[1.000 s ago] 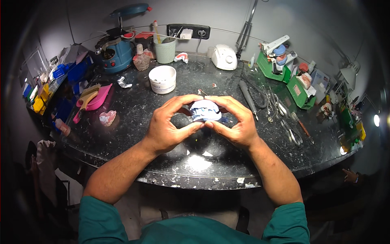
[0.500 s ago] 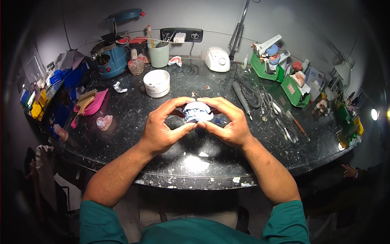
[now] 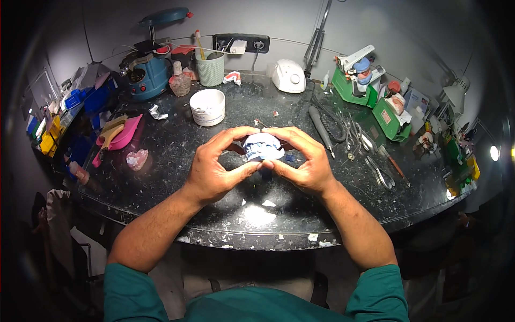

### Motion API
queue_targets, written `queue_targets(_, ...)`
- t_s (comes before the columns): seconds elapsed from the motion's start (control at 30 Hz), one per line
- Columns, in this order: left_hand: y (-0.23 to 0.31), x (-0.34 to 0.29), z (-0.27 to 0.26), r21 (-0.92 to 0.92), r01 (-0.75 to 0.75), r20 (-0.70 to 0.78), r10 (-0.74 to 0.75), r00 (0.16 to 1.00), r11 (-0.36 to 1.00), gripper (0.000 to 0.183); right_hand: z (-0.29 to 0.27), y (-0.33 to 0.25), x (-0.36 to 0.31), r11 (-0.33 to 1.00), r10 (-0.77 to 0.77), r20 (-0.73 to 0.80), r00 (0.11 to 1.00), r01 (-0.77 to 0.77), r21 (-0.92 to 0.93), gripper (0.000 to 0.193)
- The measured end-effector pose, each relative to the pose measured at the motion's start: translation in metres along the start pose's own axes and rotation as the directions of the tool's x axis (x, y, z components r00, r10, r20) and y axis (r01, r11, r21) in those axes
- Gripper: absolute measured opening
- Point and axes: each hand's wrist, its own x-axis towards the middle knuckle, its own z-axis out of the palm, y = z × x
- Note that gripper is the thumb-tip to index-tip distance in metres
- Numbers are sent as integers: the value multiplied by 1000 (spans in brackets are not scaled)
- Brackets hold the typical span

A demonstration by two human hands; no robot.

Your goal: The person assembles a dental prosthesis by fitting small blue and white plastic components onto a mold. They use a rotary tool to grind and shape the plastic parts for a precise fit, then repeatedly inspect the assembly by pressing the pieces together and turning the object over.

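A pale blue dental cast [image 3: 262, 146] is held up over the middle of the black bench, brightly lit. My left hand [image 3: 217, 161] grips it from the left, forefinger along the top and thumb at the lower edge. From the other side my right hand [image 3: 303, 161] holds it the same way, so the thumbs nearly meet beneath it. The far side of the cast and its underside are hidden. Beyond my left hand stands a white plastic tub [image 3: 207, 114].
To the left lie a pink dustpan with a brush [image 3: 115, 134] and a pink-and-white cast piece [image 3: 137, 159]. A blue machine [image 3: 146, 80] stands behind. On the right are a handpiece [image 3: 321, 129], metal instruments [image 3: 378, 172] and green bins [image 3: 390, 121]. The bench's front edge [image 3: 257, 240] curves before me.
The cast has tilted very slightly in my fingers, and both hands keep their hold. The view has shifted a little.
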Motion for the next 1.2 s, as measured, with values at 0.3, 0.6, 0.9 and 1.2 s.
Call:
queue_targets(0.3,0,0,0,-20,21,15,-21,1000,1000,54,0,0,0,1000,24,8,1000,-24,8,52)
queue_targets(0.6,-1,1,1,-14,-16,-11,16,1000,1000,54,0,0,0,1000,25,6,1000,-25,11,53)
queue_targets(0.9,-3,0,2,-5,-48,-32,48,998,999,54,1,0,0,1000,9,1,1000,-9,13,54)
queue_targets(1.2,-3,1,2,-22,-43,-35,42,998,999,54,0,-1,0,1000,15,8,1000,-15,12,54)
